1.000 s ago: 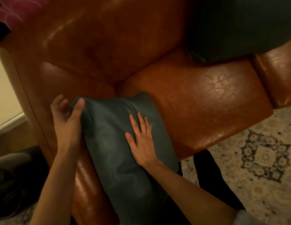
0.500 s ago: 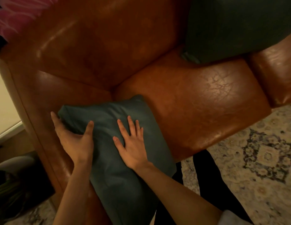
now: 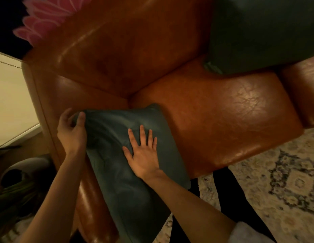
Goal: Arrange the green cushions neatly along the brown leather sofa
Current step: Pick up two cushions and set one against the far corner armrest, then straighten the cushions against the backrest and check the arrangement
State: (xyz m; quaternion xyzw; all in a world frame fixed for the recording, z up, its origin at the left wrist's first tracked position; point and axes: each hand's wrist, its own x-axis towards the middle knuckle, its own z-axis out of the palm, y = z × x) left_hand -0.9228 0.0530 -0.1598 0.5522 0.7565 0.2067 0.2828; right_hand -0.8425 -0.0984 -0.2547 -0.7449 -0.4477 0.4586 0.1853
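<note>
A green cushion [image 3: 117, 172] leans against the left armrest of the brown leather sofa [image 3: 222, 123], its lower end hanging past the seat's front edge. My left hand [image 3: 71, 132] pinches the cushion's upper left corner between thumb and fingers. My right hand [image 3: 144, 153] lies flat on the cushion's face with fingers spread. A second, darker green cushion [image 3: 261, 32] rests against the sofa back at the upper right.
A patterned rug [image 3: 284, 181] covers the floor in front of the sofa. My dark-trousered legs [image 3: 231, 199] stand at the seat's front edge. A pink petal-shaped object [image 3: 45, 16] shows behind the sofa back. Dim clutter [image 3: 17, 181] sits left of the armrest.
My left hand has moved from flat on the cushion's left side up to its top corner and closed on it. The right hand stays flat on the cushion.
</note>
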